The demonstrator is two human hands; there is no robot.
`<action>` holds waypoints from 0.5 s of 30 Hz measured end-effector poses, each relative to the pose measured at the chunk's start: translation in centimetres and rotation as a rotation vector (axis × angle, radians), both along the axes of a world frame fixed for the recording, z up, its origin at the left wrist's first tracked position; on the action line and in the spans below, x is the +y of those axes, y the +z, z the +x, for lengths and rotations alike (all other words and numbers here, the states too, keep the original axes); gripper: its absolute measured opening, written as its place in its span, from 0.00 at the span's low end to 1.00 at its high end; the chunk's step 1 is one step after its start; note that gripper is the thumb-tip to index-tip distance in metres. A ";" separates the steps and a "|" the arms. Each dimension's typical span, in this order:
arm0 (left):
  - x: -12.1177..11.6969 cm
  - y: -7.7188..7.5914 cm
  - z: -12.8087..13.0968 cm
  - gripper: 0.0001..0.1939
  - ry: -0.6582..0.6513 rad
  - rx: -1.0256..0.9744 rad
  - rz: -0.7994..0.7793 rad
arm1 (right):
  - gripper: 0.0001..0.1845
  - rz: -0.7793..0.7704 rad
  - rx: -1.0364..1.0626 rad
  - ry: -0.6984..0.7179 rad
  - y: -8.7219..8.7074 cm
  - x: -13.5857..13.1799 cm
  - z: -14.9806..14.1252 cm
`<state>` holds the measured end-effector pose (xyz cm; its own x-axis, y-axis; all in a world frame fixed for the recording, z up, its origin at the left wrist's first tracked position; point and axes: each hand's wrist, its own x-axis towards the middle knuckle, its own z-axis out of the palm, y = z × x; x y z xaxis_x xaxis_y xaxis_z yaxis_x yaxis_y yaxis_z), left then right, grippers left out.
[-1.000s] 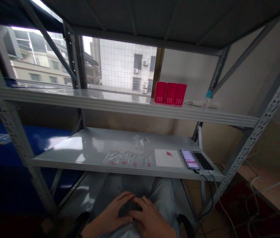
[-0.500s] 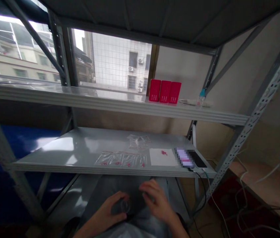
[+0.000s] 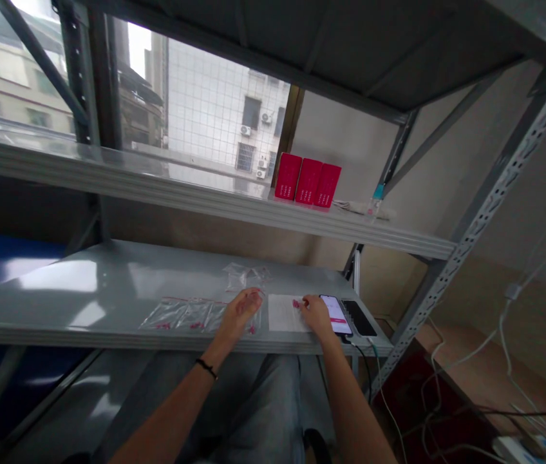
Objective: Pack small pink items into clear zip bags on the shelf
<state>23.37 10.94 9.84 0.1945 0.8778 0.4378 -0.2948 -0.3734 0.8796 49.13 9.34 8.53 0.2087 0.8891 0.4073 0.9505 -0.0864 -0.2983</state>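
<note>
My left hand point(image 3: 241, 310) is raised over the shelf board with its fingers curled round a small clear plastic bag point(image 3: 260, 294); a thin reddish line shows along the bag's edge. Beneath and left of it, several clear zip bags point(image 3: 176, 314) lie in a row, each with a few small pink-red pieces inside. My right hand point(image 3: 317, 314) reaches down to a white sheet of paper point(image 3: 280, 314). Its fingertips are drawn together beside a small heap of pink-red pieces point(image 3: 296, 303); whether a piece is between them cannot be seen.
More clear bags point(image 3: 238, 276) lie behind my left hand. A lit phone point(image 3: 335, 314) and a dark flat device point(image 3: 358, 318) with cables sit at the right. Three red boxes point(image 3: 308, 180) stand on the upper shelf point(image 3: 196, 201). A metal post point(image 3: 485, 238) rises at right.
Both hands have risen from above my lap to the lower shelf. The right has come to the pink-red pieces on the paper, the left over the bags. The view has shifted and tilted.
</note>
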 end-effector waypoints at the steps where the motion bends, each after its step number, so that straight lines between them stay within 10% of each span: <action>1: 0.3 -0.2 0.4 0.23 0.027 0.026 -0.005 | 0.09 -0.018 -0.025 -0.008 -0.1 0.1 0.0; 15: -0.4 -0.7 0.6 0.25 0.052 0.282 -0.030 | 0.13 -0.111 -0.089 -0.057 -0.5 0.6 -0.5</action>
